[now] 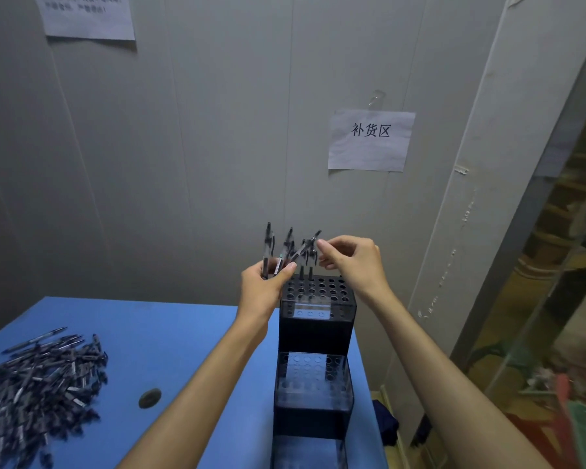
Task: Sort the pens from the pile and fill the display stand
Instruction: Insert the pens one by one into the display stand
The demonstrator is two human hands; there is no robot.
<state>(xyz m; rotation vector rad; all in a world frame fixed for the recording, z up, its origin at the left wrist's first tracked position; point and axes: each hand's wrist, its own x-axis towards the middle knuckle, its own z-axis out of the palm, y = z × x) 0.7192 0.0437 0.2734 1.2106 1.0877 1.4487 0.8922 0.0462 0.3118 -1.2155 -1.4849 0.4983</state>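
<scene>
A person's left hand grips a fanned bunch of dark pens above the black tiered perforated display stand while the right hand pinches one pen's top, apparently to draw it out and seat it in an empty top-tier hole, the heaped pile of pens waiting on the blue table.

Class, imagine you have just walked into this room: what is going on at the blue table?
A person is filling a black tiered display stand with pens. The left hand grips a small bunch of pens above the stand's top tier, and the right hand pinches one pen from that bunch. A couple of pens already stand in the top tier's back holes; most holes are empty. A large pile of pens lies on the blue table to the left.
</scene>
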